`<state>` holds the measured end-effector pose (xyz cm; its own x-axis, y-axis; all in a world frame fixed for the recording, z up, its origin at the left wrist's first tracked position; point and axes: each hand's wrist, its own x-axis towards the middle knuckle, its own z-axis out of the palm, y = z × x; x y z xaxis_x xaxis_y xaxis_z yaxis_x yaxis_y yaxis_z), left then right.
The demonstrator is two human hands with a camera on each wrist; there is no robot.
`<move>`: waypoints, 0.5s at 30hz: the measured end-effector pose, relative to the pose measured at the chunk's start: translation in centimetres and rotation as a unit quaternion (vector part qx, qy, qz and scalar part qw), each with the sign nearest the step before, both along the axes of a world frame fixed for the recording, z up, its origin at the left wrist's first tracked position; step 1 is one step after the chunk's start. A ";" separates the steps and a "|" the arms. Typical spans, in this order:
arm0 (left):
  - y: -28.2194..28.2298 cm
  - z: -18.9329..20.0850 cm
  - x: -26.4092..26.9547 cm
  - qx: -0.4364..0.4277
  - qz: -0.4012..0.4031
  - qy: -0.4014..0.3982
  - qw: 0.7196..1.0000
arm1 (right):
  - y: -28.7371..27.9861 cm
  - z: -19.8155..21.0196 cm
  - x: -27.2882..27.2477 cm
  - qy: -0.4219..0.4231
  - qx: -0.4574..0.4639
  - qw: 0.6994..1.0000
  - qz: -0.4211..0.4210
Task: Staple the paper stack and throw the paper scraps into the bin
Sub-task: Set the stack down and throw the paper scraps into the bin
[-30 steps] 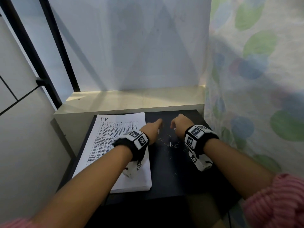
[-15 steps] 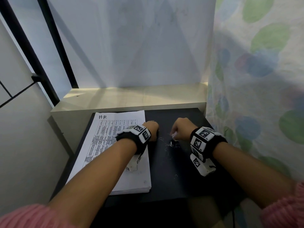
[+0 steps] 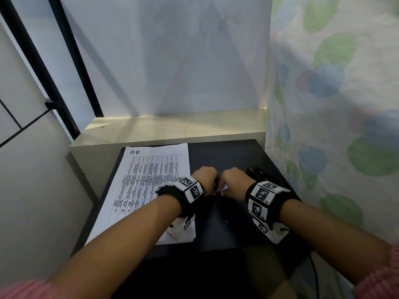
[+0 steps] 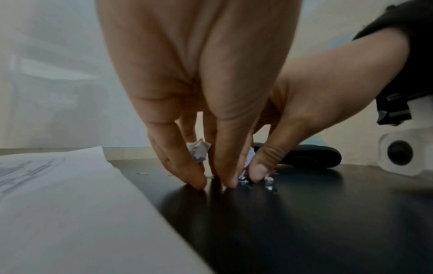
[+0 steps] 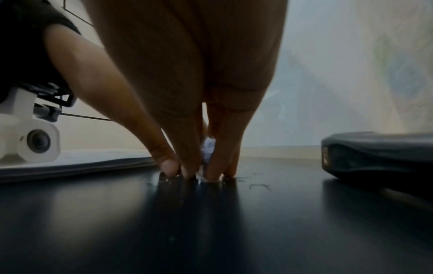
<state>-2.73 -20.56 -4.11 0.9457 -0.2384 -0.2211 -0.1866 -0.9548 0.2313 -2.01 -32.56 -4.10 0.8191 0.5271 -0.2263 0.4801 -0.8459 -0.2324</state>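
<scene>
Left hand [image 3: 204,176]: knuckles up, fingers pointing down, tips on the black table [image 3: 220,231]; a crumpled scrap [image 4: 198,153] pinched behind the fingers [image 4: 178,161] in the left wrist view.
Right hand [image 3: 234,182]: just beside the left, nearly knuckle to knuckle; fingertips bunched together on the table, pinching a small white scrap between them.
Scraps [image 4: 269,180]: tiny bits on the table at the fingertips of both hands; exact count cannot be told.
Staples [image 5: 257,185]: a few loose bent ones on the table right of the right hand's fingers.
Stack [image 3: 149,186]: flat on the left half of the table, printed grid on top, "H-R" handwritten at its far corner; left wrist over its right edge.
Stapler [image 5: 377,153]: black, lying on the table right of the right hand, apart from it.
Bin: not seen in any view.
Curtain [image 3: 336,104]: dotted green and blue, hanging on the right.
</scene>
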 end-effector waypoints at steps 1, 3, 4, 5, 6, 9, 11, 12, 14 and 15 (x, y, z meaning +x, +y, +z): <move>-0.1 0.1 -0.1 -0.005 0.004 -0.002 1.000 | -0.1 -0.1 -0.1 -0.006 0.009 1.000 -0.007; -0.4 0.3 -0.3 -0.005 0.011 -0.007 1.000 | -0.1 -0.3 -0.1 -0.013 0.026 0.999 -0.023; -0.6 0.4 -0.4 -0.002 0.016 -0.006 1.000 | -0.1 -0.4 -0.1 -0.013 0.030 0.999 -0.029; -0.7 0.5 -0.4 -0.001 0.023 -0.004 1.000 | 0.0 -0.4 -0.1 -0.010 0.033 0.999 -0.035; -0.8 0.6 -0.4 -0.003 0.030 -0.001 1.000 | 0.0 -0.3 0.0 -0.007 0.037 0.998 -0.040; -0.9 0.7 -0.3 -0.012 0.044 0.007 0.999 | 0.0 -0.1 0.0 0.008 0.049 0.997 -0.050; -0.9 0.8 -0.2 -0.023 0.048 0.019 0.998 | -0.1 0.0 0.1 0.013 0.062 0.996 -0.061; -0.9 0.9 -0.1 -0.028 0.049 0.027 0.998 | -0.2 0.1 0.1 0.014 0.068 0.995 -0.065; -0.8 1.0 0.0 -0.035 0.050 0.036 0.997 | -0.5 0.2 0.1 0.013 0.078 0.994 -0.075; -0.8 1.0 0.0 -0.037 0.046 0.038 0.998 | -0.7 0.4 0.1 0.011 0.081 0.994 -0.079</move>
